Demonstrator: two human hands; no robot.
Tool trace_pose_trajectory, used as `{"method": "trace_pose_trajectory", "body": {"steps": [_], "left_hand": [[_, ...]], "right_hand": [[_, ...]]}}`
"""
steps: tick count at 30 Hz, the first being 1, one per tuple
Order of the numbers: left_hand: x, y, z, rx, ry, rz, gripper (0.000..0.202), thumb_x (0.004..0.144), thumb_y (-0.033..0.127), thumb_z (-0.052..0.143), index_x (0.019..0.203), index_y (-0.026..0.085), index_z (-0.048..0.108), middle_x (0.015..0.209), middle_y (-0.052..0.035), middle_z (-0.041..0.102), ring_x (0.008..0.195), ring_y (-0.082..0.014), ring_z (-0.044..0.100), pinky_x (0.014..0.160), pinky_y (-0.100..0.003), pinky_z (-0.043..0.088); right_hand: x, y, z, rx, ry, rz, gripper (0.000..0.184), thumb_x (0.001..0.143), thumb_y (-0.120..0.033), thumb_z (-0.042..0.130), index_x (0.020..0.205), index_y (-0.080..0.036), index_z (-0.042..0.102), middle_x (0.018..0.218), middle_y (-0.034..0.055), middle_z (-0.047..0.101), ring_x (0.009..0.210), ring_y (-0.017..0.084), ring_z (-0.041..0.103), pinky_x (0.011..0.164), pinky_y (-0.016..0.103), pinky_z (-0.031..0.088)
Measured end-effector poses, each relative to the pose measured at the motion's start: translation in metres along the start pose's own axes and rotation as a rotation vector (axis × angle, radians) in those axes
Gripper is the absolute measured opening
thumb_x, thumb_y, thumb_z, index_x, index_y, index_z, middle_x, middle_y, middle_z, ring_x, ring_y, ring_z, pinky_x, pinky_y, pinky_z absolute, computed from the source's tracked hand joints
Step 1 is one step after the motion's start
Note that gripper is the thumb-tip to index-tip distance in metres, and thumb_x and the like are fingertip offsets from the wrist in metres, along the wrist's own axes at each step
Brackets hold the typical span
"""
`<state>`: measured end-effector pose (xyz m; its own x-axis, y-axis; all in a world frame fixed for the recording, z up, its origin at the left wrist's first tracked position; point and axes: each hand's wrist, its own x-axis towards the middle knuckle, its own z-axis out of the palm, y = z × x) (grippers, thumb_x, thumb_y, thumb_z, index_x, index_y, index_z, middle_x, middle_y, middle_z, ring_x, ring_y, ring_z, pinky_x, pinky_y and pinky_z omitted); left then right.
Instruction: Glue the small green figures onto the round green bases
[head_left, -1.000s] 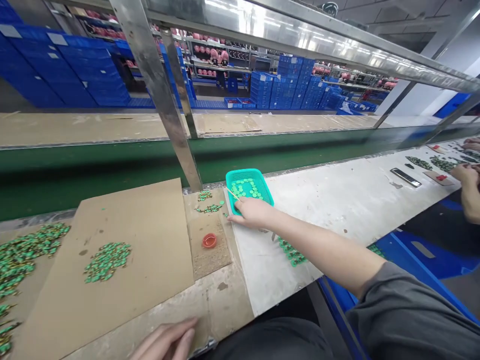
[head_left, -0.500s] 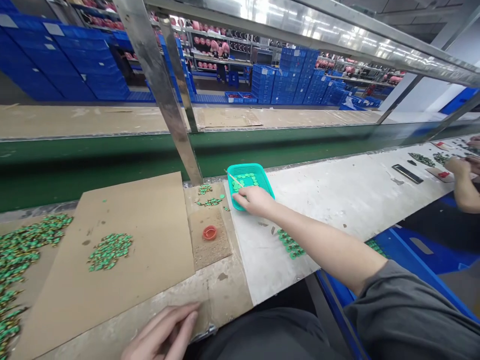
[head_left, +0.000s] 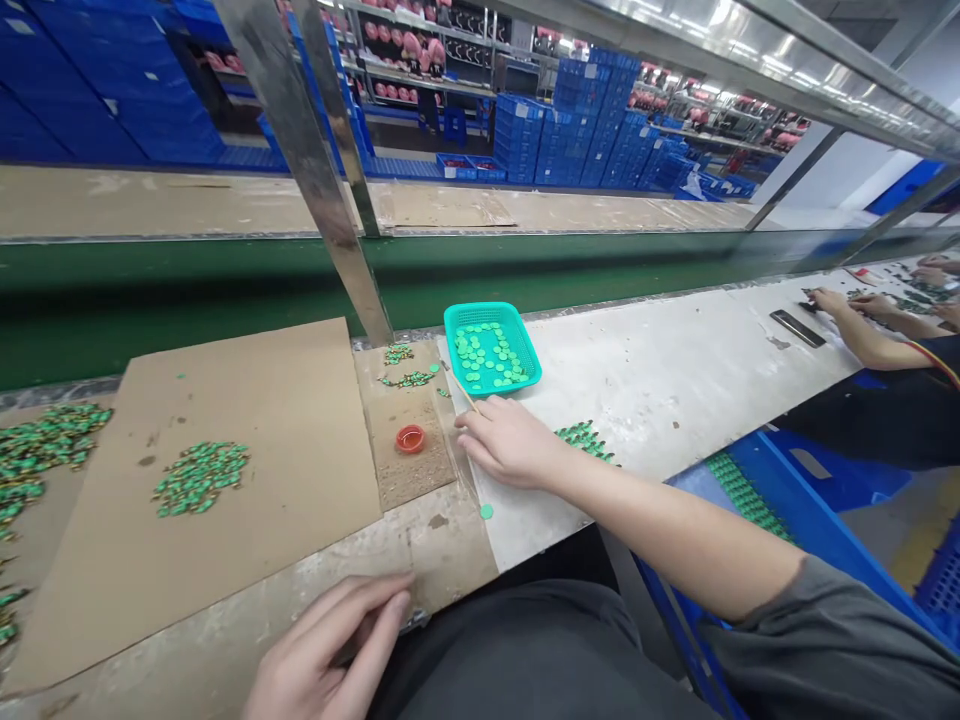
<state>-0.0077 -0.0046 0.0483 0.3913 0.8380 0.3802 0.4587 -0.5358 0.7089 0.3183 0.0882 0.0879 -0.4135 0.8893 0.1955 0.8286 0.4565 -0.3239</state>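
Observation:
My right hand is closed around a thin wooden stick with a dark tip, just in front of the turquoise basket. Flat green discs lie scattered in that basket. A single green disc rests on the white board, nearer to me than this hand. My left hand is at the table's front edge, thumb and fingers drawn together; anything between them is hidden. Between the hands, a small red dish sits on a brown cardboard piece, with small green-and-gold parts behind it.
A cardboard sheet carries a pile of green-and-gold parts; a larger heap lies left. Rows of green pieces lie beyond my right forearm. Metal posts rise behind. A co-worker's hands are near a dark phone-like slab.
My right hand has drawn back from the basket toward me, still with the stick. A green disc now shows on the board near me. A co-worker's hand has moved left.

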Motion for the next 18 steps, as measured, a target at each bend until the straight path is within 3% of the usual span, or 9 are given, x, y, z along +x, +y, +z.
{"method": "trace_pose_trajectory", "body": {"steps": [3, 6, 8, 10, 13, 14, 18], "left_hand": [[0.021, 0.01, 0.011, -0.05, -0.06, 0.025, 0.027, 0.117, 0.051, 0.071, 0.108, 0.035, 0.09, 0.101, 0.0012, 0.089, 0.083, -0.0164, 0.087, 0.073, -0.019, 0.068], [0.036, 0.01, 0.027, -0.047, -0.115, 0.037, 0.03, 0.119, 0.051, 0.066, 0.11, 0.034, 0.09, 0.096, 0.0009, 0.087, 0.079, -0.0151, 0.083, 0.068, -0.021, 0.065], [0.045, 0.009, 0.039, 0.005, -0.161, 0.052, 0.034, 0.12, 0.051, 0.061, 0.113, 0.034, 0.089, 0.094, 0.0013, 0.085, 0.077, -0.0147, 0.08, 0.065, -0.022, 0.063], [0.053, 0.007, 0.05, 0.059, -0.208, 0.067, 0.036, 0.121, 0.051, 0.057, 0.117, 0.034, 0.089, 0.099, 0.0009, 0.085, 0.084, -0.0163, 0.082, 0.072, -0.026, 0.065], [0.065, 0.009, 0.066, 0.119, -0.258, 0.067, 0.034, 0.12, 0.051, 0.059, 0.124, 0.034, 0.087, 0.111, -0.0013, 0.087, 0.101, -0.0219, 0.085, 0.085, -0.033, 0.067], [0.069, 0.01, 0.07, 0.139, -0.275, 0.065, 0.033, 0.12, 0.051, 0.06, 0.126, 0.033, 0.087, 0.113, -0.0023, 0.087, 0.104, -0.024, 0.084, 0.086, -0.035, 0.066], [0.078, 0.012, 0.081, 0.198, -0.347, 0.048, 0.032, 0.118, 0.049, 0.06, 0.121, 0.029, 0.086, 0.109, -0.0057, 0.084, 0.101, -0.0282, 0.081, 0.084, -0.04, 0.062]], "right_hand": [[-0.004, 0.007, -0.013, 0.106, 0.043, -0.016, 0.037, 0.124, -0.024, 0.053, 0.155, -0.018, 0.073, 0.149, 0.0175, 0.085, 0.136, 0.031, 0.08, 0.116, 0.05, 0.066], [-0.009, 0.016, -0.022, 0.193, 0.096, 0.005, 0.041, 0.12, -0.014, 0.05, 0.152, -0.019, 0.076, 0.15, 0.0154, 0.087, 0.137, 0.028, 0.084, 0.116, 0.048, 0.069], [-0.016, 0.019, -0.029, 0.232, 0.153, 0.037, 0.04, 0.122, -0.017, 0.048, 0.148, -0.019, 0.077, 0.146, 0.0151, 0.089, 0.134, 0.029, 0.086, 0.116, 0.049, 0.07], [-0.028, 0.016, -0.04, 0.285, 0.224, 0.057, 0.035, 0.124, -0.031, 0.058, 0.153, -0.02, 0.073, 0.148, 0.0156, 0.088, 0.135, 0.03, 0.086, 0.117, 0.052, 0.071], [-0.053, 0.002, -0.062, 0.407, 0.322, 0.044, 0.065, 0.109, -0.048, 0.09, 0.163, -0.022, 0.065, 0.161, 0.0172, 0.081, 0.147, 0.034, 0.081, 0.122, 0.054, 0.071], [-0.062, -0.004, -0.069, 0.441, 0.359, 0.047, 0.064, 0.108, -0.045, 0.091, 0.162, -0.023, 0.066, 0.163, 0.0167, 0.081, 0.149, 0.034, 0.081, 0.122, 0.054, 0.071], [-0.101, -0.025, -0.088, 0.525, 0.608, 0.2, 0.022, 0.125, -0.033, 0.066, 0.144, -0.032, 0.077, 0.149, 0.0087, 0.088, 0.135, 0.027, 0.087, 0.114, 0.048, 0.074]]}}
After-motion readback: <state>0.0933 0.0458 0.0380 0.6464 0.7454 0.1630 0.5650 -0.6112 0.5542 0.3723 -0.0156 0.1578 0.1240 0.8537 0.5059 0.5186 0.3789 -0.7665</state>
